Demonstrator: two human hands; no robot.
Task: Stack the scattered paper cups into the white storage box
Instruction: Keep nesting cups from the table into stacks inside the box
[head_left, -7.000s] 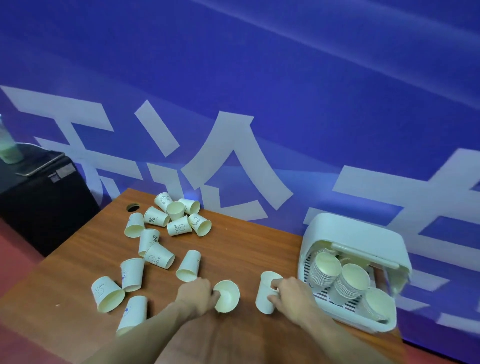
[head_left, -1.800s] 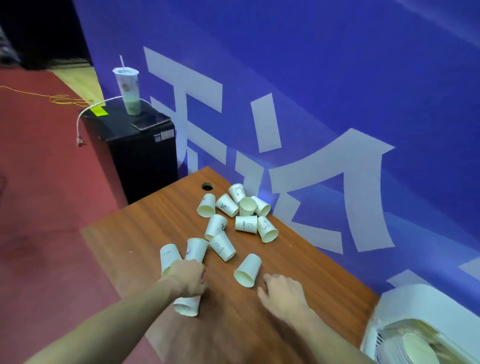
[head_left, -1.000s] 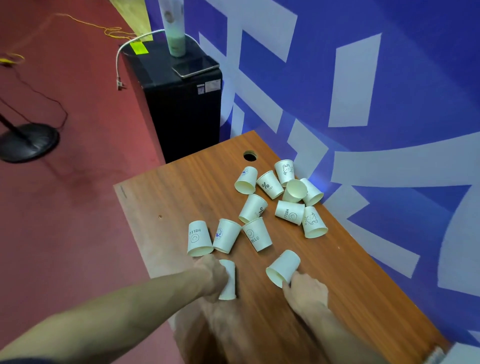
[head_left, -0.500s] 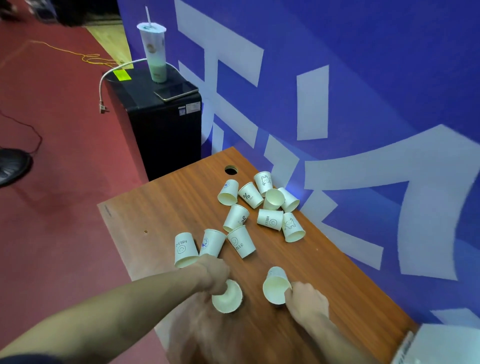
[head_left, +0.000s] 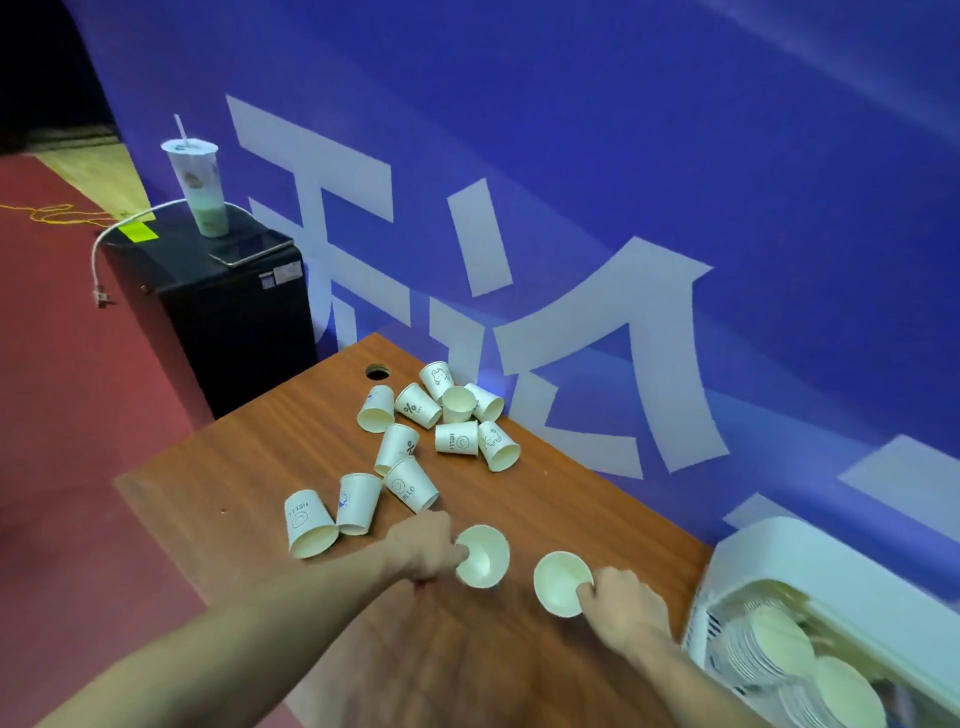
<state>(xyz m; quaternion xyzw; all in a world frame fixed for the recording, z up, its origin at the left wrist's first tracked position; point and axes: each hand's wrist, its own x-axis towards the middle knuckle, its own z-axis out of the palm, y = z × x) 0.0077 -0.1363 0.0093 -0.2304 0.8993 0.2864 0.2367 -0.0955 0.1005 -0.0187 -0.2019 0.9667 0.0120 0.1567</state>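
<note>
1. Half a second before, the left hand (head_left: 423, 545) and the right hand (head_left: 621, 605) each had a paper cup low on the wooden table (head_left: 519, 499). At this moment both cups were raised and tipped, their open mouths facing us, and the view had swung right so that the white storage box (head_left: 810, 561) showed at the lower right of the frame.
2. We judged that both cups were on their way to the box, to be nested onto stacks there.
3. The left hand curled its fingers round the left-held cup (head_left: 483, 556); the right hand pinched the right-held cup (head_left: 562, 583) by its lower side. Neither hand was slack.
4. Counting cups: two in the hands, ten lying loose in the middle of the frame.
5. The loose ones fell into two groups: a far cluster of six cups (head_left: 449, 413) near the blue banner wall (head_left: 675, 156), and a near group of four cups (head_left: 358, 499) just left of the left hand.
6. In the box we saw at least two stacks of nested cups (head_left: 779, 644); more were cut off by the frame edge.
7. At upper left stood one black cabinet (head_left: 228, 322), bearing one lidded drink with a straw (head_left: 200, 192) and one phone (head_left: 252, 252).
</note>
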